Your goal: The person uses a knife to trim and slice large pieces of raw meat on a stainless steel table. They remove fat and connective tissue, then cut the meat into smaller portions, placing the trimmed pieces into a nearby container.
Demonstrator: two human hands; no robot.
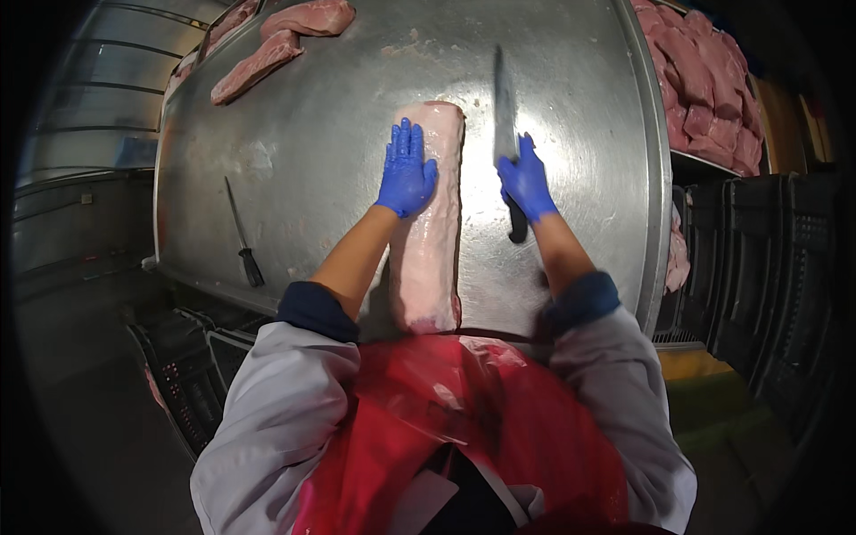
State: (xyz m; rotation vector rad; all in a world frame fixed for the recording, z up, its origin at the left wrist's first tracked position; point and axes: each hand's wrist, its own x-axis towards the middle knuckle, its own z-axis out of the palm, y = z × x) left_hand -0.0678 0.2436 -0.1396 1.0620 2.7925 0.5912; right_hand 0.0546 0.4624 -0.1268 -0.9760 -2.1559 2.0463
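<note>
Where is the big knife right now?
The knife is in the right hand, blade pointing away over the steel table, just right of the long slab of meat that the left hand presses flat.

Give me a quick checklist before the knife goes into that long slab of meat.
1. Left hand flat on the long slab of meat, steadying it: ok.
2. Right hand closed on the knife, blade pointing away from the body: ok.
3. Blade apart from the left hand's fingers: ok, it is right of the slab.
4. Slab lying fully on the steel table: not ok, its near end reaches the table's near edge.
5. Honing steel out of the way at left: ok.
6. Blade sharpness: cannot tell.
</note>
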